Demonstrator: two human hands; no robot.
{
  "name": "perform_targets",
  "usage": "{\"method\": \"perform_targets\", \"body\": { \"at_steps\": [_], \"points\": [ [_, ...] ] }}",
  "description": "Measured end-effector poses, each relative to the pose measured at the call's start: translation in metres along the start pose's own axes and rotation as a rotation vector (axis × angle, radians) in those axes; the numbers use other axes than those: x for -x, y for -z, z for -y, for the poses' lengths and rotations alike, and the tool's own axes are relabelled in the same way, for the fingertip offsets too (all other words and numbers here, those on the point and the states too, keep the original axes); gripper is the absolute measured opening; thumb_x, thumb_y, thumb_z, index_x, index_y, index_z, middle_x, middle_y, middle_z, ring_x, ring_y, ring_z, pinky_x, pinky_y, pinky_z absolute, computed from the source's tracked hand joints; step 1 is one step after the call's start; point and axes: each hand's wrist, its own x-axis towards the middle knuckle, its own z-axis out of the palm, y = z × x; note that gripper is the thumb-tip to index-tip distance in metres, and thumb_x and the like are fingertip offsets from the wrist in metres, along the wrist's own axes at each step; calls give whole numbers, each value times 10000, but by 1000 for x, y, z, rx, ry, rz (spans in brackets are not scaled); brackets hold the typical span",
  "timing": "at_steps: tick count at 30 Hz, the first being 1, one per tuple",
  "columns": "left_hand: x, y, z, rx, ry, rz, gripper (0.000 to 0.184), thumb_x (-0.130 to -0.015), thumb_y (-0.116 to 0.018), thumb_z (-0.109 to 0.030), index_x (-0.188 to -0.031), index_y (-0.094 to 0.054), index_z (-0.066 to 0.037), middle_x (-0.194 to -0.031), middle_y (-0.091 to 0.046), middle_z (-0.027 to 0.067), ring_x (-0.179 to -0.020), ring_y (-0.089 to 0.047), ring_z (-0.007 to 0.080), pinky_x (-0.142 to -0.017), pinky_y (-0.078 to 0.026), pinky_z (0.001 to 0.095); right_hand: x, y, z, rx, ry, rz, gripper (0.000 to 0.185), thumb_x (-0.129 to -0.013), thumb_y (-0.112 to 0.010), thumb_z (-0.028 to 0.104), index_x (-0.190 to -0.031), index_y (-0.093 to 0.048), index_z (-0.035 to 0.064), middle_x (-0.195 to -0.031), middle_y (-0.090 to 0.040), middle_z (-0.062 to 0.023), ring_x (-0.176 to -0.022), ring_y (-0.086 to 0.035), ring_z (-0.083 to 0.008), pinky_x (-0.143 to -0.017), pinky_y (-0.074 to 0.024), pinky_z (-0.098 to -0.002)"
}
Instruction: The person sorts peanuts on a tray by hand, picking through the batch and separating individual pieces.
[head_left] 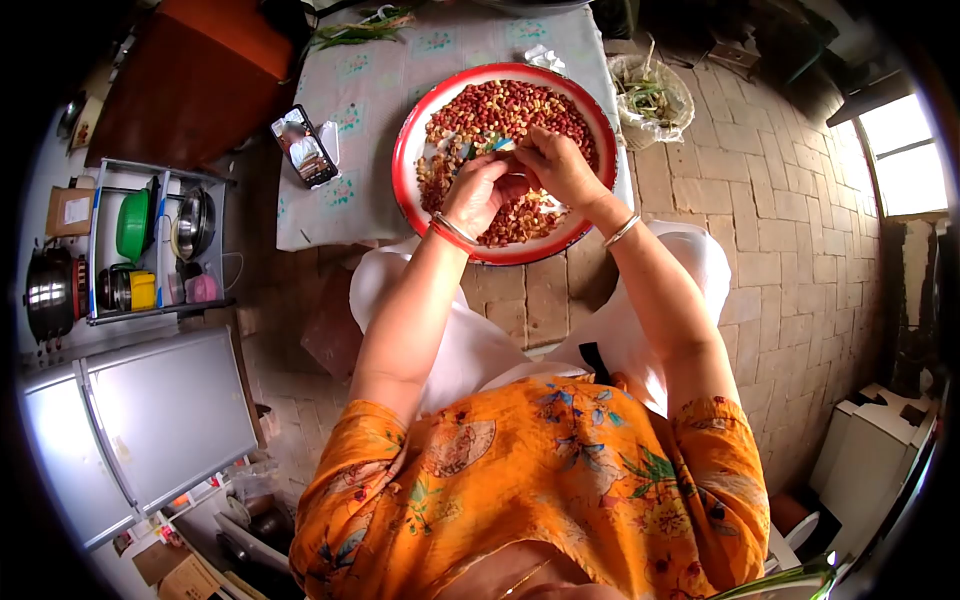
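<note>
A round white tray with a red rim [408, 150] rests at the near edge of a table, holding many reddish nuts [505, 103] and paler broken pieces. Over the tray's middle, my left hand [482, 192] is curled with its palm partly up and its fingertips pressed together. My right hand [562, 170] meets it from the right, fingers pinched. Something small and blue-green shows at the left fingertips, too small to name. What lies between the fingers of my right hand is hidden. Both wrists wear bangles.
A phone [304, 147] stands tilted on the patterned tablecloth [375, 110], left of the tray. Green stalks [362, 28] lie at the table's far left. A lined basket of scraps [650, 97] sits right of the table on the brick floor. A shelf with bowls [165, 240] stands far left.
</note>
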Motion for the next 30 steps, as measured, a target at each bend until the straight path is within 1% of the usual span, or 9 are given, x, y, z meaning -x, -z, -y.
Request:
{"method": "perform_targets", "body": {
  "at_steps": [5, 6, 9, 10, 14, 17, 21, 26, 30],
  "points": [
    [4, -3, 0, 63, -2, -17, 246, -971, -443, -103, -1125, -582, 29, -1070, -646, 142, -991, -632, 240, -908, -510, 369, 0, 13, 10, -118, -198, 66, 124, -926, -555, 109, -871, -559, -2, -597, -582, -79, -519, -574, -152, -489, -457, -303],
    [5, 0, -1, 91, -17, 16, 278, -975, -454, -142, -1159, -566, 35, -1113, -632, 152, -1053, -608, 255, -958, -481, 385, 0, 14, 11, -119, -211, 35, 136, -908, -548, 116, -847, -567, -4, -611, -607, -99, -519, -594, -180, -516, -474, -323],
    [-2, 19, 2, 129, -21, -63, 315, -980, -458, -188, -1177, -553, 39, -1113, -629, 151, -1070, -598, 260, -984, -462, 392, 1, 17, -4, 159, -97, 99, 115, -864, -554, 116, -838, -586, 8, -652, -636, -128, -572, -630, -262, -569, -493, -363],
    [-4, 25, 3, 62, -26, -72, 341, -985, -454, -226, -1176, -554, 38, -1109, -628, 145, -1079, -594, 246, -984, -460, 381, 5, 14, -17, 379, 50, 66, 82, -808, -555, 100, -835, -608, 43, -733, -655, -131, -700, -643, -333, -646, -503, -408],
    [0, 26, -1, -70, -95, -126, 360, -996, -446, -256, -1174, -560, 35, -1113, -628, 133, -1071, -600, 221, -969, -466, 351, 23, 10, -15, 537, 107, 213, 80, -766, -566, 81, -837, -601, 74, -866, -630, -113, -827, -631, -337, -701, -502, -437],
    [4, 24, -5, -35, -90, -128, 324, -996, -446, -220, -1153, -574, 33, -1091, -637, 142, -1024, -614, 218, -915, -487, 342, 33, 12, 0, 588, 103, 284, 84, -754, -578, 83, -836, -586, 67, -879, -625, -118, -834, -630, -336, -697, -501, -437],
    [8, 23, -10, 49, -60, -38, 358, -988, -460, -225, -1212, -539, 43, -1171, -613, 156, -1099, -593, 234, -994, -459, 356, 36, 11, 1, 650, 92, 339, 100, -741, -594, 85, -840, -581, 76, -873, -627, -120, -785, -641, -336, -676, -502, -450],
    [9, 18, -14, 112, -47, 24, 311, -899, -460, 50, -1206, -511, 62, -1204, -591, 182, -1155, -572, 266, -1032, -449, 367, 38, 1, -10, 717, 142, 329, 159, -752, -636, 147, -873, -577, 63, -888, -633, -127, -787, -650, -329, -681, -520, -440],
    [12, 15, -16, 36, -67, 26, 402, -861, -499, 81, -1262, -495, 52, -1307, -546, 192, -1236, -527, 278, -1073, -411, 351, 36, 0, -2, 721, 103, 308, 168, -767, -636, 148, -873, -563, 40, -874, -634, -148, -790, -646, -340, -681, -522, -441]
  ]
}}
